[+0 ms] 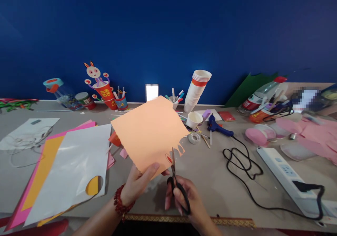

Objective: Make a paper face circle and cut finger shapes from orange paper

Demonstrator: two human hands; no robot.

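Observation:
My left hand (143,180), with a red bead bracelet at the wrist, pinches the lower edge of a sheet of orange paper (147,134). The sheet is held up over the table, and its right edge has ragged cutouts. Near its lower right corner a small red-and-white ear shape is drawn. My right hand (188,195) has its fingers in the black handles of a pair of scissors (173,171). Their blades point up and meet the paper just right of the drawn shape. Some left fingers are hidden behind the sheet.
White and coloured sheets (71,159) lie at left. A rabbit-decorated red cup (104,90) and stacked paper cups (196,90) stand at the back. Rightward are a blue glue gun (218,127), its black cord, a power strip (284,173) and pink paper (316,134).

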